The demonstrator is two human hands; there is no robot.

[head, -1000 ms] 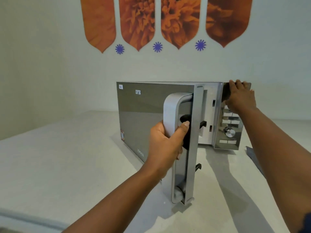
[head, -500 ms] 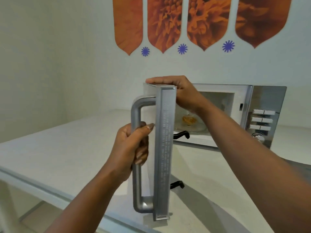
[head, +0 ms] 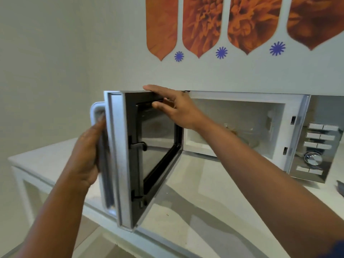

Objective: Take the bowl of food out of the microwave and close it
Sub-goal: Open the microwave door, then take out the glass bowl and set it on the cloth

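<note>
The microwave (head: 240, 101) stands on the pale counter (head: 186, 183) against the wall, its cavity showing white inside. In there sits the bowl (head: 249, 136), clear glass, on the cavity floor toward the middle-right; my right forearm crosses in front of its left part, and the glass is too faint and blurred for me to make out the food in it. The door (head: 149, 157) is swung wide out to the left, its dark inner window facing the cavity, two black latch hooks on its free edge. My left hand (head: 87, 155) is on the outer side of the door, fingers curled round the silver handle (head: 96, 112), gripping it; the fingertips go behind the door edge and are blurred. My right hand (head: 173, 107) lies on the door's top edge, fingers stretched out fairly flat along the top, thumb pressed against the inner frame just below, so the edge is pinched loosely between them. Right of the cavity is the control panel (head: 316, 151) with rows of buttons and a round knob. Orange petal shapes and small blue stars decorate the wall above.
</note>
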